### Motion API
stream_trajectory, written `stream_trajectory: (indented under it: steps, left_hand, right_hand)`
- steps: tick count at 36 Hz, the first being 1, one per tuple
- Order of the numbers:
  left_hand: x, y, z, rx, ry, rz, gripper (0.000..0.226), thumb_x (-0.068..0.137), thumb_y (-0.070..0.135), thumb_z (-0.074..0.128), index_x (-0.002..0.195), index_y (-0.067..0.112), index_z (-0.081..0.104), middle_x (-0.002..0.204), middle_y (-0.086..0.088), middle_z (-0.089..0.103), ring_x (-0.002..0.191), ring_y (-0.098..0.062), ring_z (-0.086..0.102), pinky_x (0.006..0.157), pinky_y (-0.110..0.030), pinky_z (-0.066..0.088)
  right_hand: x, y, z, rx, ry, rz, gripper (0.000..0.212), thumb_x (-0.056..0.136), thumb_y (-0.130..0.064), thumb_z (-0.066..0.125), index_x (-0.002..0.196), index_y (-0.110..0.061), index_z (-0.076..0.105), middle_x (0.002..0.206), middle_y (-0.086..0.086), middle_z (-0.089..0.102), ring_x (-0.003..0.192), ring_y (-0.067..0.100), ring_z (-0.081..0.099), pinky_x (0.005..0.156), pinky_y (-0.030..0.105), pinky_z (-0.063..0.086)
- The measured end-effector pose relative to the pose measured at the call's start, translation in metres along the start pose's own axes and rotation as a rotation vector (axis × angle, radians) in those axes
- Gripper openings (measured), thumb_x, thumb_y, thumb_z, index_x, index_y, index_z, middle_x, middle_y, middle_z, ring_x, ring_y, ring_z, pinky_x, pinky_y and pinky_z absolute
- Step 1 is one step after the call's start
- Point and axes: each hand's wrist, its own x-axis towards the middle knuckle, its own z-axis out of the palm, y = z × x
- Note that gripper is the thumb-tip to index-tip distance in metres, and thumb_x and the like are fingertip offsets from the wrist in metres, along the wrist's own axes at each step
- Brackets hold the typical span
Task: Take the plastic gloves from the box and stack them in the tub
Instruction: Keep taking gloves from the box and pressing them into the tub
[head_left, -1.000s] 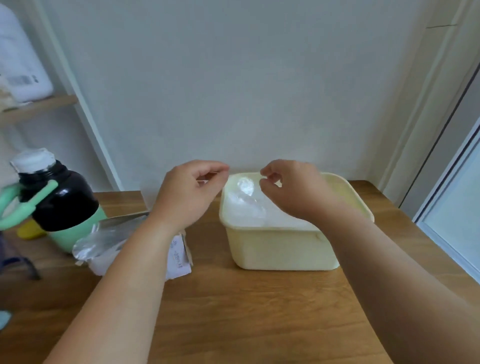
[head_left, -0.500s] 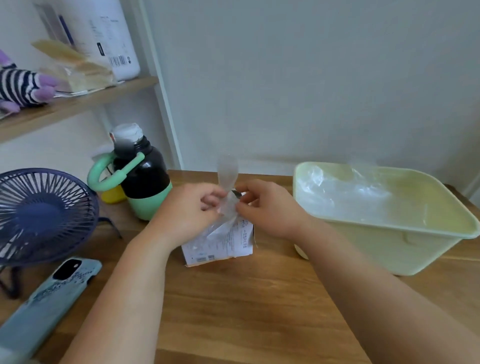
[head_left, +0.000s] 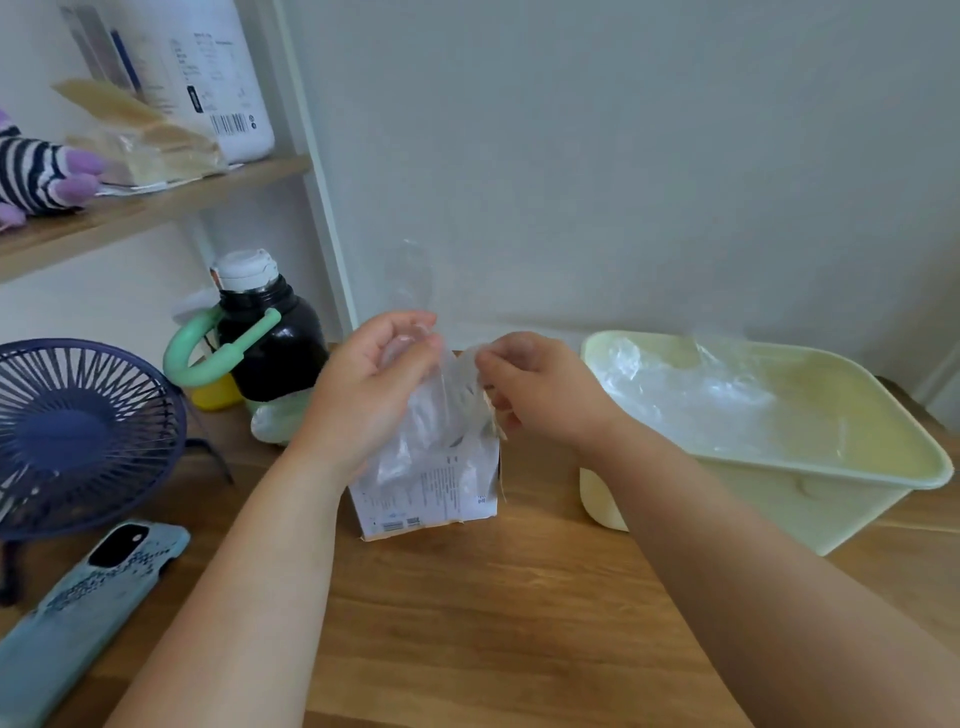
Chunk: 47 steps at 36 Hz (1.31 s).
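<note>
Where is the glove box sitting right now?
In the head view the box stands at the middle of the wooden table, between the black bottle on its left and the pale yellow tub on its right.

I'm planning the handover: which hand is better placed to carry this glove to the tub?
The right hand. It pinches the glove above the box, and the tub sits on its side; the left hand would have to cross over.

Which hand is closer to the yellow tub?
Right. The right hand is just left of the tub; the left hand is farther left, over the box. Both pinch a glove.
</note>
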Motion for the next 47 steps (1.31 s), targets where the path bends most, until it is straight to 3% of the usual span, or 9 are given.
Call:
stream_trajectory:
  steps: [8,14,20,24,30,35,37,41,47]
  left_hand:
    - [-0.002,-0.012,-0.003,0.169,0.082,0.075,0.015,0.093,0.016,0.061,0.099,0.027,0.069,0.088,0.017,0.070,0.091,0.015,0.059,0.075,-0.002,0.043]
    - [0.008,-0.009,-0.018,-0.475,0.283,-0.010,0.014,0.096,0.011,0.055,0.093,0.021,0.064,0.084,0.006,0.066,0.084,-0.007,0.063,0.077,-0.022,0.050]
    - [0.011,-0.012,-0.018,-0.749,0.094,-0.151,0.012,0.097,0.018,0.048,0.092,0.021,0.058,0.097,-0.006,0.064,0.090,-0.018,0.064,0.082,-0.034,0.053]
    - [0.014,-0.009,-0.008,-0.836,0.035,-0.147,0.010,0.084,0.016,0.057,0.085,0.019,0.067,0.095,-0.006,0.063,0.094,-0.017,0.062,0.090,-0.031,0.051]
    - [0.013,0.001,0.003,-0.641,0.070,-0.142,0.018,0.097,0.009,0.051,0.092,0.015,0.067,0.084,0.001,0.068,0.080,-0.008,0.067,0.078,-0.023,0.054]
    - [0.012,0.016,0.018,-0.388,0.053,-0.126,0.019,0.097,0.011,0.054,0.114,0.016,0.061,0.097,-0.002,0.073,0.084,-0.019,0.070,0.076,-0.031,0.056]
    - [0.013,0.020,0.025,-0.268,0.066,-0.100,0.020,0.096,0.014,0.057,0.114,0.021,0.061,0.099,0.000,0.073,0.081,-0.015,0.069,0.074,-0.030,0.057]
    - [0.014,0.027,0.035,-0.111,0.058,0.025,0.020,0.097,0.014,0.054,0.110,0.029,0.061,0.093,0.011,0.072,0.070,0.001,0.063,0.067,-0.018,0.050]
    - [0.020,0.042,0.050,-0.519,-0.148,-0.021,0.028,0.100,0.004,0.043,0.105,0.025,0.061,0.088,0.002,0.065,0.080,-0.009,0.064,0.076,-0.026,0.051]
  right_hand:
    - [-0.003,0.000,0.009,-0.173,-0.163,-0.090,0.026,0.095,-0.014,0.049,0.116,-0.017,0.064,0.108,-0.010,0.064,0.094,0.004,0.057,0.080,0.013,0.046]
    - [-0.002,0.001,0.025,-0.674,-0.446,0.034,0.028,0.097,-0.022,0.036,0.070,-0.021,0.042,0.077,-0.004,0.049,0.075,0.016,0.045,0.082,0.037,0.034]
    - [-0.005,-0.004,0.020,-0.223,-0.285,0.042,0.055,0.084,-0.040,0.061,0.132,-0.026,0.040,0.129,-0.008,0.053,0.119,0.016,0.049,0.104,0.040,0.037]
    - [-0.006,-0.009,0.007,0.118,-0.058,-0.093,0.043,0.081,-0.022,0.073,0.109,-0.035,0.043,0.106,-0.021,0.054,0.093,-0.009,0.056,0.074,0.005,0.046]
    - [-0.001,-0.002,-0.010,0.099,0.266,-0.187,0.100,0.078,-0.027,0.076,0.144,-0.040,0.002,0.147,-0.008,0.029,0.131,0.010,0.037,0.107,0.030,0.035]
    - [-0.005,0.001,-0.033,-0.024,0.337,-0.207,0.034,0.089,-0.015,0.061,0.118,-0.030,0.051,0.129,-0.015,0.043,0.127,0.011,0.039,0.084,-0.002,0.031]
    - [-0.010,0.001,-0.044,0.014,0.385,-0.181,0.028,0.088,-0.018,0.062,0.112,-0.030,0.051,0.130,-0.006,0.047,0.119,0.009,0.045,0.084,0.002,0.034]
    - [-0.019,-0.005,-0.063,0.222,0.305,-0.059,0.085,0.080,-0.022,0.071,0.146,-0.029,0.018,0.133,0.000,0.044,0.110,0.015,0.048,0.094,0.026,0.040]
    - [-0.025,-0.005,-0.090,0.563,0.288,0.006,0.094,0.060,-0.019,0.048,0.148,-0.028,0.017,0.097,-0.002,0.054,0.106,0.021,0.054,0.101,0.041,0.040]
